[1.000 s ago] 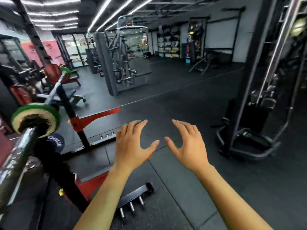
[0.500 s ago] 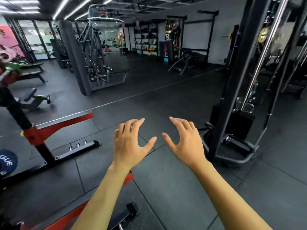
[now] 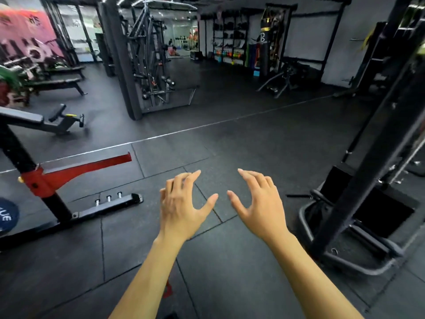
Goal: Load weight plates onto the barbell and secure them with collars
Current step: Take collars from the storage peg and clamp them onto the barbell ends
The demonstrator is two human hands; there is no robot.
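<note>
My left hand (image 3: 181, 203) and my right hand (image 3: 259, 203) are held out side by side over the dark rubber floor, fingers spread and slightly curled, both holding nothing. A dark blue weight plate (image 3: 7, 216) with white lettering shows partly at the left edge, low beside the squat rack's black upright (image 3: 16, 153). The rack's red arm (image 3: 76, 169) juts to the right. A green plate (image 3: 8, 77) is blurred at the far left edge. The barbell itself is out of view, and no collars are visible.
The rack's black foot (image 3: 108, 206) with three pegs lies on the floor left of my hands. A black cable machine frame (image 3: 358, 180) with a curved base stands close on the right. Benches (image 3: 57, 85), another machine (image 3: 147, 65) and storage shelves (image 3: 227, 40) are farther back.
The view has swung right: the barbell with its green plate has left the frame, and the cable machine has come in closer on the right. Both hands stay open and empty.
</note>
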